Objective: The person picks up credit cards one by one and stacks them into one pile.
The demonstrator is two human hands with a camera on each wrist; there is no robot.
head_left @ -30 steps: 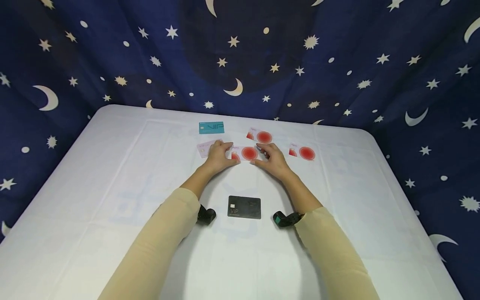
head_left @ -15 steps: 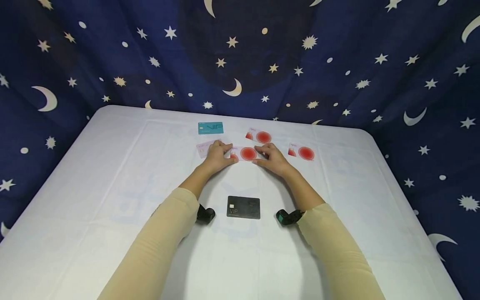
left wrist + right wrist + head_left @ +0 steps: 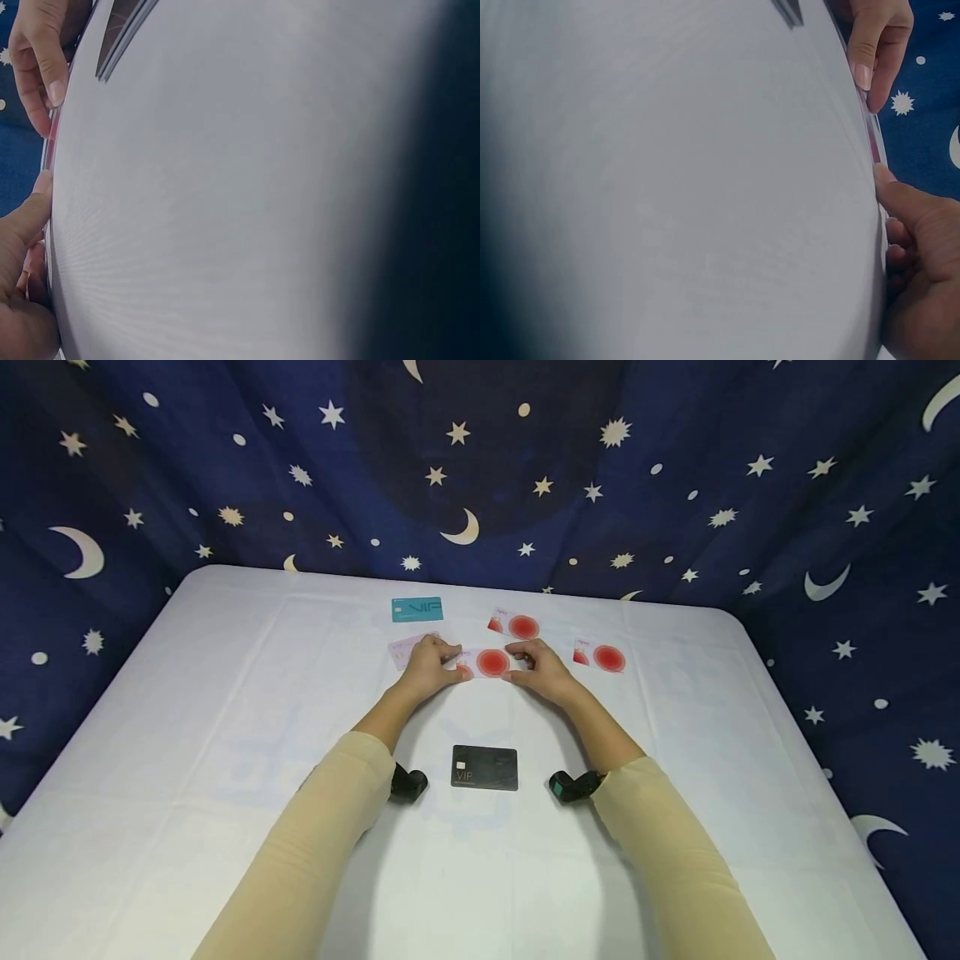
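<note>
In the head view, a pinkish-white card with a red circle [image 3: 492, 663] lies at the far middle of the table between both hands. My left hand [image 3: 429, 668] holds its left end, thumb at the near corner and index finger at the far one. At the other end, my right hand [image 3: 545, 672] grips the card the same way, its remaining fingers curled beneath the palm. Both wrist views catch the card [image 3: 51, 142] almost edge-on, as a thin strip between the thumbs. A pale pink card [image 3: 402, 652] is partly hidden behind my left hand.
A teal VIP card [image 3: 417, 609] lies at the back. Two more red-circle cards rest behind and to the right: one card [image 3: 514, 623], another card [image 3: 600, 655]. Nearer, a black VIP card [image 3: 484, 767] sits between the forearms; its layered edge shows in the left wrist view.
The head view has tilted slightly, shifting everything a little. Both hands stay at the ends of the red-circle card, which keeps its place among the others.
</note>
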